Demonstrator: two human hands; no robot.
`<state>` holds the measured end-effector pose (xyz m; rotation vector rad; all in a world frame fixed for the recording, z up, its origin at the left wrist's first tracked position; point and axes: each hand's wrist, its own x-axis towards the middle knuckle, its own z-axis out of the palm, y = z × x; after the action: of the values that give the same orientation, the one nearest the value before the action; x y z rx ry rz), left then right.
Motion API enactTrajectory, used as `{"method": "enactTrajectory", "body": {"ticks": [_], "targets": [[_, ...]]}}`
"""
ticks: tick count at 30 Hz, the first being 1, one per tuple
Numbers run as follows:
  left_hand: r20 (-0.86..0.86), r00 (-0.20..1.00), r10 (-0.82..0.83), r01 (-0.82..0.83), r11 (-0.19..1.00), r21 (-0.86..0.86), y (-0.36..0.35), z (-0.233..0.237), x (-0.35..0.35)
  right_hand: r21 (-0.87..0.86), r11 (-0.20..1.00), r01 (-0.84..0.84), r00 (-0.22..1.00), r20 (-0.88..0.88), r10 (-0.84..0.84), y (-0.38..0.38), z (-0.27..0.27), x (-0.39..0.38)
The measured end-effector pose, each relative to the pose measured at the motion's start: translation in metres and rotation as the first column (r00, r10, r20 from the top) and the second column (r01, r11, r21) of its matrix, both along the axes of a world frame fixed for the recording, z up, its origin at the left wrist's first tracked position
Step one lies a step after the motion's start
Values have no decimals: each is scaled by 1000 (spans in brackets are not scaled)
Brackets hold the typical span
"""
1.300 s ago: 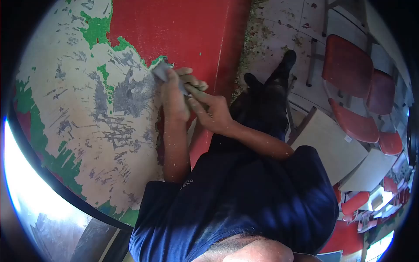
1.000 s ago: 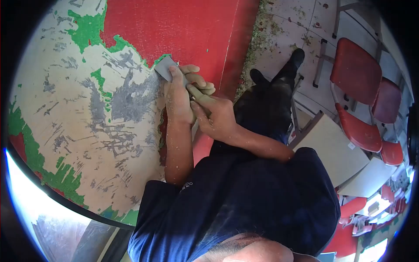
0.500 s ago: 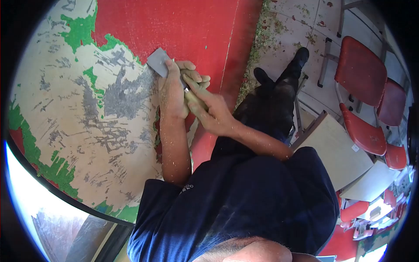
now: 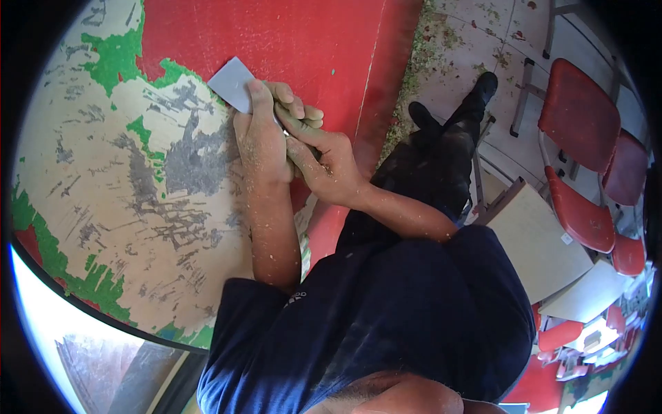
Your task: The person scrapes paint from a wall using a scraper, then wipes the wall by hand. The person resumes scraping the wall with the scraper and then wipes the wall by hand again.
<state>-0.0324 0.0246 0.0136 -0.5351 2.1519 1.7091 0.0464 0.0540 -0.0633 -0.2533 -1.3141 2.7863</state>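
A scraper with a flat, wide metal blade (image 4: 232,84) lies at the edge where red paint meets the stripped part of the painted board (image 4: 103,193). My left hand (image 4: 263,127) is closed around it near the blade, thumb pressed on the metal and fingers curled at the far side. My right hand (image 4: 323,162) grips the handle end, close against the left palm; the handle is mostly hidden. Dust coats both hands and forearms. The board shows pale and grey bare patches, green remnants (image 4: 114,58) and a smooth red area (image 4: 276,41).
Paint flakes (image 4: 431,52) litter the floor along the board's right edge. Red chairs (image 4: 579,114) stand at the right, near a pale tabletop (image 4: 538,234). Further chairs and furniture are piled at lower right. My legs (image 4: 441,152) stretch beside the board.
Both hands and the scraper have moved up and left across the board, the blade advancing along the red paint's edge. The view has shifted slightly.
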Motion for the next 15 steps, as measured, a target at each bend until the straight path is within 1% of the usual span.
{"method": "enactTrajectory", "body": {"ticks": [1, 3, 4, 5, 6, 8, 9, 12, 13, 14, 15], "targets": [[34, 999, 25, -25, 1000, 9, 0, 1, 5, 58, 989, -134, 989, 67, 130, 7, 1, 5], [43, 996, 83, -82, 996, -22, -10, -16, 30, 88, 996, 23, 998, 53, -28, -5, -2, 23], [48, 992, 116, -114, 993, -33, -11, -22, 33, 115, 992, 41, 998, 46, -47, -7, -4, 21], [26, 995, 93, -92, 996, -15, -14, -24, 28, 143, 988, 59, 997, 40, -66, -9, -6, 20], [41, 997, 73, -73, 997, 11, -12, -19, 21, 170, 982, 78, 996, 33, -85, -12, -9, 19], [77, 996, 52, -57, 996, 62, 2, -5, 5, 176, 980, -90, 993, 95, 74, 11, 3, 5], [33, 998, 62, -64, 996, 55, 6, -6, 1, 99, 989, -108, 988, 119, 96, 15, 6, 0], [239, 959, 152, -160, 987, 13, 0, -20, 26, 169, 985, 14, 998, 62, -25, 8, -5, 21], [166, 971, 174, -179, 984, 13, -2, -28, 29, 182, 982, 42, 997, 55, -53, 8, -6, 20], [151, 977, 153, -161, 986, 47, -4, -32, 25, 184, 982, 39, 996, 72, -53, 9, -6, 16], [145, 980, 138, -149, 986, 71, -2, -26, 16, 179, 983, 29, 994, 101, -48, 8, -2, 17]]}}
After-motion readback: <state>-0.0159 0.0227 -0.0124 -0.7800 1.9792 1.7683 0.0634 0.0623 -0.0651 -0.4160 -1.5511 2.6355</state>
